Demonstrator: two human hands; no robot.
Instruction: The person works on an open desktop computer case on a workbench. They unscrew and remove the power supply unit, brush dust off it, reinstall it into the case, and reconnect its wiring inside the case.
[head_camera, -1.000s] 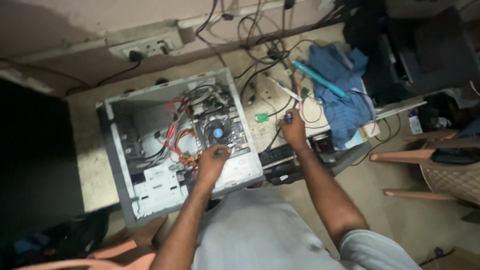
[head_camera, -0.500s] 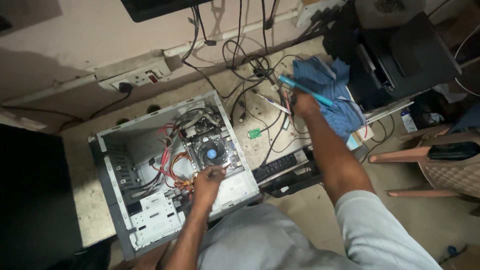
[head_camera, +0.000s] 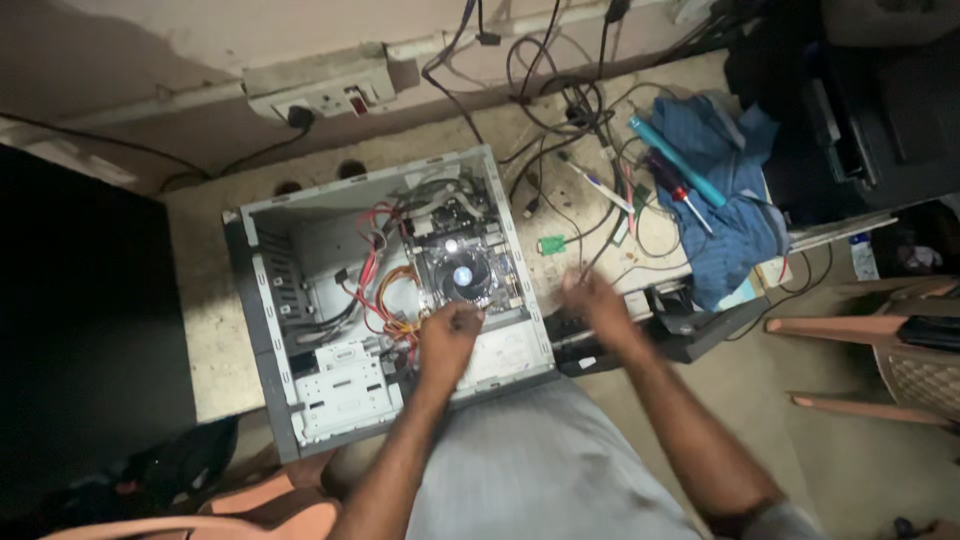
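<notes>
An open computer case (head_camera: 330, 330) lies on its side on the worktop (head_camera: 210, 300), its inside facing up, just in front of the person. The left hand (head_camera: 448, 335) reaches into the case near its front edge, right beside the round cooling fan (head_camera: 463, 280) on the board and next to a bundle of red and orange wires (head_camera: 385, 290); its fingers are curled in, but the view does not show whether the grip closes on anything. The right hand (head_camera: 595, 300) hovers over the worktop to the right of the case, above a dark flat device (head_camera: 640, 325) at the worktop's edge; it is blurred, so I cannot tell whether its grip is apart or together, and nothing shows in it. Beyond this hand lies a small green part (head_camera: 551, 244) among a tangle of black cables (head_camera: 570, 130). Farther right a blue cloth (head_camera: 730, 215) is heaped on the worktop, with a teal tube-shaped tool (head_camera: 675, 160) and a red-handled screwdriver (head_camera: 690, 208) resting on it. A white power strip (head_camera: 320, 88) sits against the wall behind the case. A metal drive cage (head_camera: 345, 390) fills the near left corner of the case.
</notes>
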